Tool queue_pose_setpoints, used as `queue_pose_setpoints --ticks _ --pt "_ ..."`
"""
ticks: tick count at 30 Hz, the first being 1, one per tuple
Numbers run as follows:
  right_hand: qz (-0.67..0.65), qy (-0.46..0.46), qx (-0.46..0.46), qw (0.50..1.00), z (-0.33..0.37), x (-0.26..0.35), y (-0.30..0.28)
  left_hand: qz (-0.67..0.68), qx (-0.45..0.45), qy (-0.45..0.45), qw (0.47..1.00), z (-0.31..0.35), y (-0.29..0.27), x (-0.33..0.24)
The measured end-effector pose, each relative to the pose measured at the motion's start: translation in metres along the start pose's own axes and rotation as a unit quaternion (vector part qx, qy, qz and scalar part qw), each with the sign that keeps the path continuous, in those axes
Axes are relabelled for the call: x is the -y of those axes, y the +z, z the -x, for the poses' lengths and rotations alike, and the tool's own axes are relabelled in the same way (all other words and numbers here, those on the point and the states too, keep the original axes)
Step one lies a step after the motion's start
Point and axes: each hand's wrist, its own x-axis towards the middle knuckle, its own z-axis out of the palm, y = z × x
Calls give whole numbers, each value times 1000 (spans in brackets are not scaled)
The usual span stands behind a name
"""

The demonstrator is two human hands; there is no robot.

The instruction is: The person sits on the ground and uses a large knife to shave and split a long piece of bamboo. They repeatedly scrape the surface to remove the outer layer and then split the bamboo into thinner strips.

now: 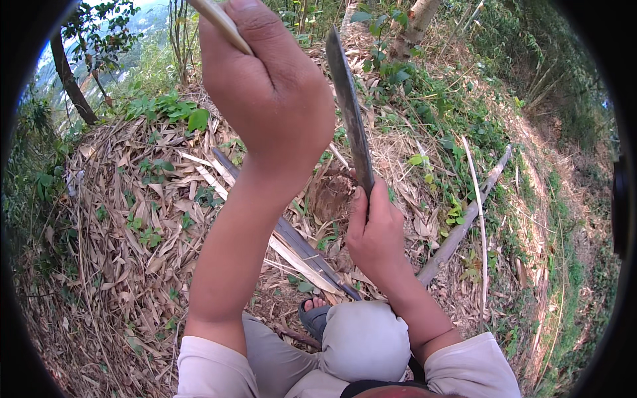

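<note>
My left hand [272, 93] is raised close at the upper middle, its fingers closed round a pale wooden stick [222, 25] that runs out of the top of the view. To its right, my right hand [378, 235] grips a machete [352, 109], its long dark blade pointing up and away from me. The handle is hidden within the hand. Blade and stick are apart. Below my left forearm, dark and pale split wood strips [302, 262] lie on the ground. Beyond my right hand, a brown stump [332, 196] shows partly.
Dry leaves [133, 219] and low green plants cover the slope. On the right lie a grey branch [458, 232] and a thin pale stick [479, 219]. My bent knee [365, 338] and sandalled foot [313, 317] are below. Tree trunks [70, 83] stand farther off.
</note>
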Motion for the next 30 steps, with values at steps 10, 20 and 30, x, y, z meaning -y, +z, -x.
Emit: queue_pose_setpoints --ticks 10,20,30 --pt "51 -105 -10 993 8 -15 14 -32 7 7 999 -1 2 1" --pt "43 20 88 995 4 -14 7 -38 27 1 999 4 1 -4" --pt "-37 -98 -66 992 8 -23 12 -113 11 102 988 -2 7 6"
